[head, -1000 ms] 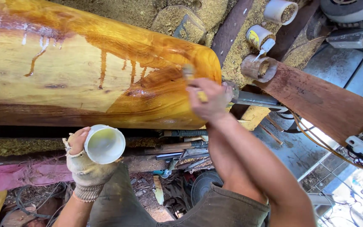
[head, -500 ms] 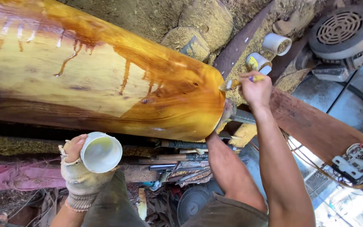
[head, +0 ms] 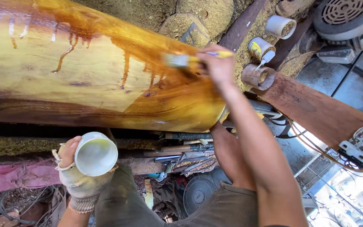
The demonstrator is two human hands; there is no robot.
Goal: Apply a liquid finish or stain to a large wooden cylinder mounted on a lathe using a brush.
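While the big turned log (head: 85,67) lies across the lathe, everything else can be placed against it. Below its near edge, toward its left half, the left hand (head: 78,176), in a frayed work glove, is wrapped around a white cup (head: 96,154) tilted so its mouth faces up at the camera; a pale yellowish film of liquid shows inside. Just under the log's right end, a row of long-handled turning tools (head: 185,148) lies on the bed, and below them a small fan (head: 199,191) sits on the floor. On the log's upper right shoulder, the bare right hand (head: 217,63) is closed around the yellow handle of a brush (head: 181,60), whose bristles rest on the wet, amber part of the wood. Runs of finish hang down from the dark top band into the paler, dry-looking wood at the log's middle. Beyond the log's right end stand a small glue bottle (head: 262,56) and two sawdust-filled white pots (head: 280,26).

Coating looks to be the step in hand, with the right end covered and the middle still bare. A sensible next move would need the brush reloaded from the cup and the drips stroked out evenly.
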